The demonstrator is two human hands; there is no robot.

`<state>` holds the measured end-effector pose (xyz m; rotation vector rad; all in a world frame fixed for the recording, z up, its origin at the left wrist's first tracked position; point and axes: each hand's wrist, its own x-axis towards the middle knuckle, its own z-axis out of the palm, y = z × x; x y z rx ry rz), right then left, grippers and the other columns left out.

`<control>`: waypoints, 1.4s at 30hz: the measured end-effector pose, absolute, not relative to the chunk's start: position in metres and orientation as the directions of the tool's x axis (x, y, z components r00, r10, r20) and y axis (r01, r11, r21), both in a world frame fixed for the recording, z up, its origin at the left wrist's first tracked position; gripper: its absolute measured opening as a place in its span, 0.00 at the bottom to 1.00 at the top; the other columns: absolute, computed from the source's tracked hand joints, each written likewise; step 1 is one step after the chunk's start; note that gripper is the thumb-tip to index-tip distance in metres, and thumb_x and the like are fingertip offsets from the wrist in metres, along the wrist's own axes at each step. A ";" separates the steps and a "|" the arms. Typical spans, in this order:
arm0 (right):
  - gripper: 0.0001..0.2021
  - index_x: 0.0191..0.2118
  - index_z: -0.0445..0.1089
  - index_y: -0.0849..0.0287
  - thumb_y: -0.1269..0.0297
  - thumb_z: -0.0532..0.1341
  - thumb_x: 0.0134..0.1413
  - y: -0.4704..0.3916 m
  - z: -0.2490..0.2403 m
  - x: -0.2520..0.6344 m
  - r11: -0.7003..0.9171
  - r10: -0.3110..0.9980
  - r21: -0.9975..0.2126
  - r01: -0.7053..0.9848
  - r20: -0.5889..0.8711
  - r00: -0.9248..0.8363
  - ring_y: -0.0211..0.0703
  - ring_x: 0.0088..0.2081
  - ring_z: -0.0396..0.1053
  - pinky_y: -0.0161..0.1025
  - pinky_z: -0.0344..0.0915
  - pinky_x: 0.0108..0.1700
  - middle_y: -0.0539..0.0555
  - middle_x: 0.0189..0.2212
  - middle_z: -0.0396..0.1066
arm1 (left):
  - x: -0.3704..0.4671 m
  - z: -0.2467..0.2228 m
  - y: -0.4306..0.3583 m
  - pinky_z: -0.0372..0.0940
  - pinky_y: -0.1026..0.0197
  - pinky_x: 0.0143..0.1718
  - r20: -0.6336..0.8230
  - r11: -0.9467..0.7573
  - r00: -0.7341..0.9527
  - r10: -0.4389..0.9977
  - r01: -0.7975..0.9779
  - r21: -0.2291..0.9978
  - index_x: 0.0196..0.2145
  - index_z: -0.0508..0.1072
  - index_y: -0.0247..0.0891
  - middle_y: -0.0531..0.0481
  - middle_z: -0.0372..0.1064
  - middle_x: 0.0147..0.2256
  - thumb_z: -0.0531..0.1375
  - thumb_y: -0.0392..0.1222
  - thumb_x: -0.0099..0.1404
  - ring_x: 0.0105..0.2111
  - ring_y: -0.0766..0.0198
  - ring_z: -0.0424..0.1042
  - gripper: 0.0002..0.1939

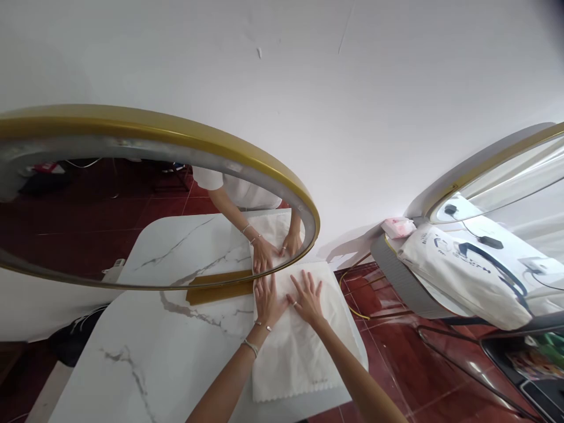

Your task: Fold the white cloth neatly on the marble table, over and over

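A folded white cloth (pixel 291 358) lies flat on the right end of the marble-patterned table (pixel 176 352), its scalloped edge towards me. My left hand (pixel 268 305) rests on the cloth's far left part with its fingers stretched out. Beside it, my right hand (pixel 307 298) is spread flat on the same cloth, the two thumbs close together. Nothing is gripped in either hand. The oval gold-framed mirror (pixel 247 147) above the table's far side reflects both hands and the cloth.
A gold-coloured base (pixel 220 291) sits under the mirror. To the right, a second table (pixel 396 282) holds a white printed cloth bag (pixel 458 270) and a pink-and-white tissue pack (pixel 398 227), below another mirror (pixel 497 164). A dark bag (pixel 77 335) lies left of my table.
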<state>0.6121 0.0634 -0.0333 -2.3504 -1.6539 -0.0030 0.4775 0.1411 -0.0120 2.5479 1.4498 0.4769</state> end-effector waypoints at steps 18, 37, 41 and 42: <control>0.26 0.65 0.47 0.43 0.53 0.48 0.63 0.090 -0.043 0.624 -0.410 0.899 -0.072 0.909 0.136 0.416 0.62 0.66 0.34 0.72 0.32 0.58 0.58 0.67 0.40 | 0.499 -0.015 0.153 0.48 0.33 0.55 0.137 -0.469 0.450 0.882 0.864 0.183 0.56 0.67 0.44 0.34 0.64 0.52 0.52 0.57 0.64 0.53 0.40 0.61 0.26; 0.24 0.64 0.52 0.56 0.57 0.44 0.65 0.064 -0.045 0.676 -0.421 0.878 -0.123 0.899 0.195 0.438 0.50 0.66 0.40 0.55 0.40 0.64 0.57 0.65 0.46 | 0.535 -0.025 0.171 0.56 0.47 0.56 0.222 -0.763 0.743 0.631 0.543 0.351 0.62 0.57 0.45 0.44 0.59 0.59 0.53 0.51 0.65 0.58 0.49 0.59 0.28; 0.27 0.67 0.41 0.53 0.57 0.44 0.66 0.003 -0.046 0.646 -0.379 0.897 -0.076 0.922 0.217 0.386 0.49 0.67 0.36 0.54 0.39 0.64 0.55 0.67 0.41 | 0.501 -0.024 0.126 0.47 0.44 0.61 0.255 -0.762 0.723 0.642 0.564 0.318 0.63 0.53 0.46 0.44 0.45 0.65 0.51 0.46 0.67 0.64 0.51 0.47 0.28; 0.27 0.68 0.39 0.53 0.57 0.44 0.66 -0.012 -0.046 0.636 -0.385 0.894 -0.074 0.920 0.217 0.392 0.49 0.67 0.36 0.54 0.39 0.64 0.55 0.67 0.39 | 0.487 -0.025 0.107 0.46 0.44 0.62 0.250 -0.762 0.725 0.642 0.567 0.312 0.64 0.51 0.46 0.45 0.41 0.66 0.50 0.45 0.68 0.65 0.52 0.44 0.28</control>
